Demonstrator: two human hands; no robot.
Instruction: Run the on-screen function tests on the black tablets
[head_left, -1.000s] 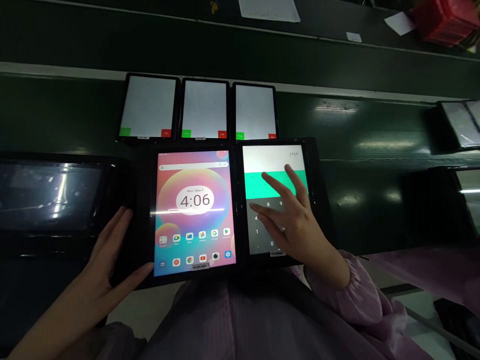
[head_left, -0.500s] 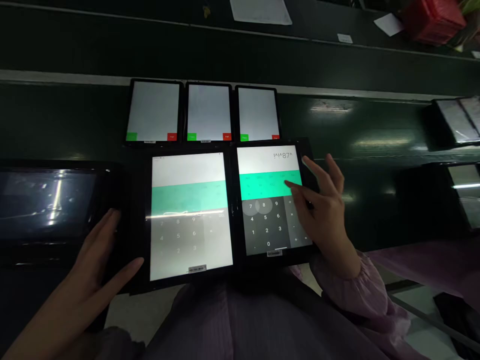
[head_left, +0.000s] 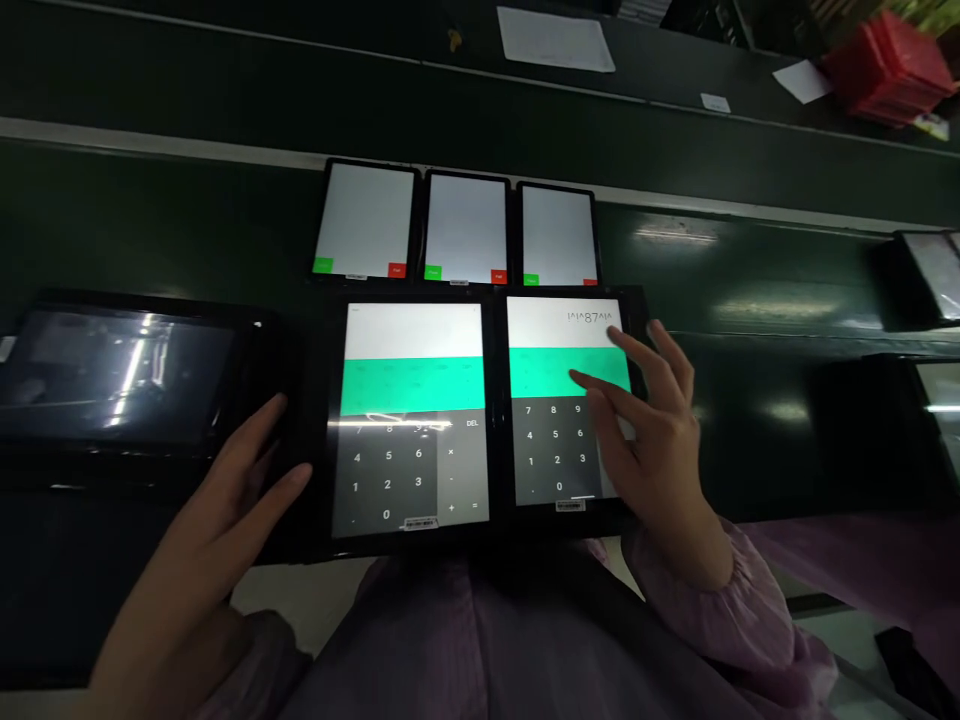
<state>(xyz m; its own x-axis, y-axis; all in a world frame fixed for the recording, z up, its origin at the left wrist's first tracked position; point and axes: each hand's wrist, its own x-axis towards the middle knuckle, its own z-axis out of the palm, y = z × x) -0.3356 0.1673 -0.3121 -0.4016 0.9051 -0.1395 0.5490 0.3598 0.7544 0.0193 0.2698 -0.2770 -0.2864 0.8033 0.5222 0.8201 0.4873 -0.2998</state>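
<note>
Two tablets with calculator screens lie side by side in front of me. Over the right tablet (head_left: 555, 430) is my right hand (head_left: 656, 430), fingers apart, its index fingertip at the green band of the screen; whether it touches the glass I cannot tell. That screen's top line shows symbols and the digits 87. My left hand (head_left: 232, 500) holds nothing, with thumb and fingers spread by the left edge of the left tablet (head_left: 412, 460). The left tablet shows number keys and a blank top line. Bright light reflects across its keys.
Behind stand three tablets in a row, a left one (head_left: 365, 220), a middle one (head_left: 466, 225) and a right one (head_left: 557, 230), with white screens. A dark-screened device (head_left: 120, 375) lies at left. Papers (head_left: 555, 40) and a red container (head_left: 889, 70) are at the back.
The left tablet's screen has gone from a pale, faded picture to a full calculator. More symbols stand on the right screen, and its key highlights are gone. The view has shifted left.
</note>
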